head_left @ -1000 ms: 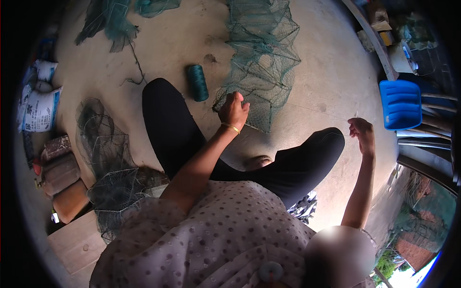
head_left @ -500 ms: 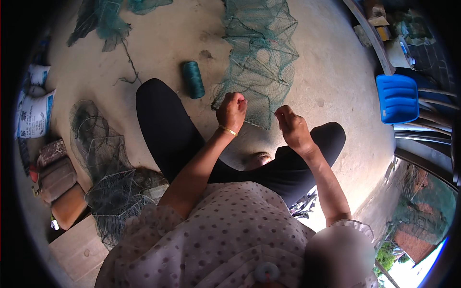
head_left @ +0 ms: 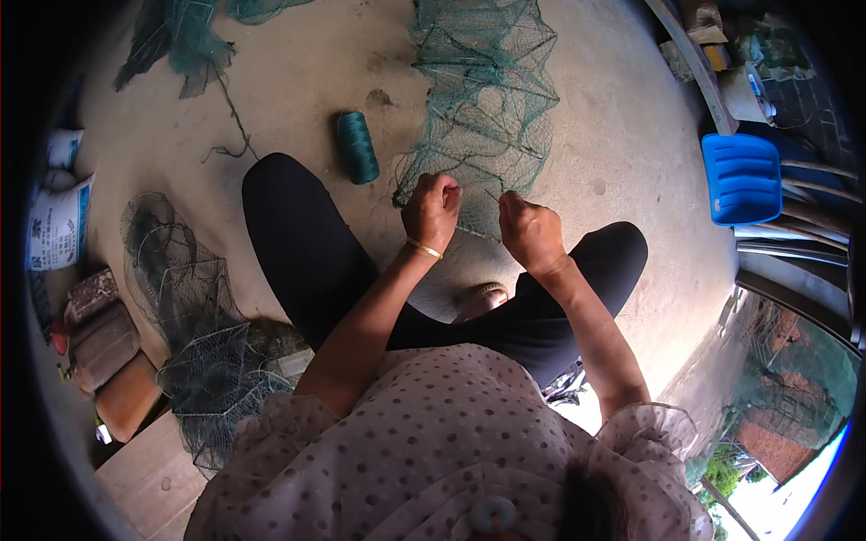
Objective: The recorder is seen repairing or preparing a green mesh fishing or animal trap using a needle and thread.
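Observation:
A long green mesh fishing net (head_left: 487, 99) with framed sections stretches away from me over the floor. At its near end my left hand (head_left: 431, 215) is closed in a pinch, the net's edge gathered at the fingers. Just to the right, my right hand (head_left: 532, 233) is also closed, thumb against forefinger. A thin sliver pokes out of that pinch toward the left hand, too small to name. Left of the net lies a spool of dark green twine (head_left: 358, 149), touched by neither hand.
Dark netting (head_left: 212, 352) lies by my left leg, near stacked bricks (head_left: 106, 334) and white sacks (head_left: 61, 225). More green netting (head_left: 194, 45) is at the far left. To the right are a blue shovel blade (head_left: 741, 180), several poles and a wooden beam (head_left: 695, 68).
My right hand has moved left and slightly up, closer to my left hand. The left hand stays nearly in place, still pinched. The whole view has shifted slightly.

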The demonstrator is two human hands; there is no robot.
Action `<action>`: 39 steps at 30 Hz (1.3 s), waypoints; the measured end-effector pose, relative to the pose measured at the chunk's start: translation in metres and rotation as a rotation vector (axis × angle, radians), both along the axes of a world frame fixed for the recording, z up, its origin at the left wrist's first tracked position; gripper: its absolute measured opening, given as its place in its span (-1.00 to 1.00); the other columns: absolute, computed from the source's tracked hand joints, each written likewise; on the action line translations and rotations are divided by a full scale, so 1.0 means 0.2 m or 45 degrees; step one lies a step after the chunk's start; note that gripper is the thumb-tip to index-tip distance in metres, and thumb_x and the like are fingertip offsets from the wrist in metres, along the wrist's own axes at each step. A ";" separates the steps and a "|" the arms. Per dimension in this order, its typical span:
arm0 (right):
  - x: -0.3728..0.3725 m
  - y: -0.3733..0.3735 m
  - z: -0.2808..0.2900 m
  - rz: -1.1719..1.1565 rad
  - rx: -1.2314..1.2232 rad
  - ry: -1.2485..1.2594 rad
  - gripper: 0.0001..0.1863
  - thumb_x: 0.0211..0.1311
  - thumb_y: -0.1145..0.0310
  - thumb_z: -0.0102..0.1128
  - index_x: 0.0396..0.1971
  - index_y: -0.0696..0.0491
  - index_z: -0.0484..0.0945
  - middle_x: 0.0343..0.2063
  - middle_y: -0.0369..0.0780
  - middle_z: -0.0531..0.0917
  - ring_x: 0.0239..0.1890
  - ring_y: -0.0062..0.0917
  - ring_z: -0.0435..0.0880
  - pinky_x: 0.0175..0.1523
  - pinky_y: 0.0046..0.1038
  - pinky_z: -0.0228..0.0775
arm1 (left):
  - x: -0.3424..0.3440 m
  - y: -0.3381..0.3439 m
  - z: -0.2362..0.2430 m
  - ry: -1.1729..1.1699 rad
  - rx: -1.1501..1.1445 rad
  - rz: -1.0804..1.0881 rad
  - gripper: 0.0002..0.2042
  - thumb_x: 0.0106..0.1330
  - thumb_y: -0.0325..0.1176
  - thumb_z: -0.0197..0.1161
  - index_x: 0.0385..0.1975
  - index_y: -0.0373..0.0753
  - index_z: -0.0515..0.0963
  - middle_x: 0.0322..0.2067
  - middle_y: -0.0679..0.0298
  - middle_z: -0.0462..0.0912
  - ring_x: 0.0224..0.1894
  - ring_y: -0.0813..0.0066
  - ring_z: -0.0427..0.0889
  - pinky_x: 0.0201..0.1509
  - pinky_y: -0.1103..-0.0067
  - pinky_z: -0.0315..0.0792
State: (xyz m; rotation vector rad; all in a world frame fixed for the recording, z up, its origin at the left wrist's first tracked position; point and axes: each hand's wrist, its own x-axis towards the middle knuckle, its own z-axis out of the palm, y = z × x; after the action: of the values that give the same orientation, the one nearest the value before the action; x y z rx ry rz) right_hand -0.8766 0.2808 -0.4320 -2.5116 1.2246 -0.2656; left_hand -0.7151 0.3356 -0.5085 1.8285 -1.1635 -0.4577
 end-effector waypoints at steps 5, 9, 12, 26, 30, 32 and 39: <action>0.01 -0.02 -0.01 0.013 0.003 -0.003 -0.93 0.25 0.37 0.13 -0.37 0.03 0.50 -0.68 -0.06 0.60 -0.60 -0.11 0.63 -0.53 -0.15 0.44 | 0.00 0.01 0.00 0.017 0.009 0.004 -0.88 0.15 -0.39 0.32 -0.39 -0.13 0.50 -0.41 0.24 0.53 -0.39 0.20 0.59 -0.37 0.35 0.45; 0.02 -0.03 -0.03 0.037 -0.001 0.060 -0.93 0.26 0.36 0.11 -0.37 0.03 0.49 -0.68 -0.06 0.59 -0.59 -0.11 0.64 -0.54 -0.15 0.44 | -0.01 0.01 -0.01 0.013 0.013 0.005 -0.89 0.16 -0.40 0.31 -0.39 -0.14 0.50 -0.40 0.23 0.53 -0.37 0.18 0.59 -0.36 0.35 0.45; 0.04 -0.03 -0.03 0.077 0.053 0.163 -0.95 0.11 0.48 0.00 -0.41 0.10 0.43 -0.59 -0.08 0.66 -0.55 -0.13 0.68 -0.46 -0.16 0.52 | -0.01 0.01 0.00 0.013 0.025 -0.004 -0.89 0.15 -0.40 0.31 -0.38 -0.15 0.50 -0.39 0.22 0.54 -0.36 0.16 0.59 -0.36 0.34 0.45; 0.03 0.00 -0.16 -0.200 0.353 -0.391 -0.96 0.31 0.43 0.08 -0.30 0.05 0.46 -0.47 -0.01 0.66 -0.40 -0.03 0.67 -0.35 -0.13 0.48 | -0.02 0.03 0.04 0.068 -0.046 -0.018 -0.85 0.13 -0.43 0.32 -0.37 -0.15 0.47 -0.39 0.25 0.52 -0.34 0.17 0.58 -0.34 0.36 0.44; 0.03 0.00 -0.20 -0.243 0.448 -0.554 -0.95 0.29 0.45 0.12 -0.30 0.08 0.49 -0.45 -0.01 0.66 -0.38 -0.09 0.69 -0.34 -0.22 0.50 | -0.02 0.04 0.06 0.043 -0.072 -0.026 -0.83 0.13 -0.43 0.34 -0.37 -0.15 0.46 -0.41 0.25 0.51 -0.35 0.18 0.57 -0.34 0.36 0.44; 0.03 0.01 -0.20 -0.264 0.477 -0.589 -0.95 0.29 0.46 0.12 -0.30 0.09 0.50 -0.46 -0.03 0.66 -0.39 -0.12 0.70 -0.33 -0.25 0.50 | -0.02 0.04 0.07 0.042 -0.061 -0.033 -0.83 0.12 -0.44 0.34 -0.37 -0.15 0.46 -0.40 0.26 0.50 -0.33 0.19 0.56 -0.33 0.36 0.44; -0.02 0.09 -0.16 -0.379 0.547 -0.606 -0.93 0.25 0.48 0.16 -0.30 0.13 0.55 -0.51 -0.08 0.66 -0.46 -0.26 0.71 -0.33 -0.36 0.51 | 0.01 0.03 0.12 -0.055 -0.209 -0.031 -0.85 0.08 -0.54 0.35 -0.41 -0.21 0.51 -0.38 0.26 0.52 -0.37 0.33 0.52 -0.30 0.49 0.43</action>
State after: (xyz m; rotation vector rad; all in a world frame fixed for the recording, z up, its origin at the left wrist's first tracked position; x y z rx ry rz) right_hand -0.8813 0.2996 -0.4645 -1.7682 1.2812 -0.5668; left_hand -0.7136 0.3417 -0.4853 1.6918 -1.2177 -0.3279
